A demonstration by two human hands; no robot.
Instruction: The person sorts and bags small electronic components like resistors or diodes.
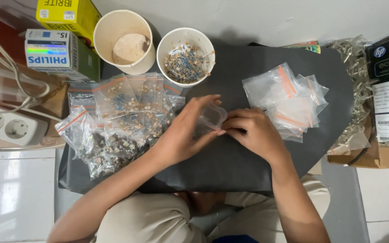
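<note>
My left hand (183, 132) and my right hand (255, 132) meet over a dark mat (248, 166), both gripping one small clear zip bag (211, 118) between the fingertips. What is inside that bag is hidden by my fingers. A heap of filled zip bags (118, 119) with small electronic parts lies to the left of my left hand. A stack of empty zip bags (289, 99) with red strips lies just right of my right hand. A white paper cup (185, 56) full of small components stands beyond my hands.
A second paper cup (124, 40) holding beige powder stands at the back left beside a yellow box (68, 15) and a white-green box (52, 51). A white power strip (10, 128) lies at left. Crumpled clear plastic (354, 85) and a cardboard box (383, 112) sit at right.
</note>
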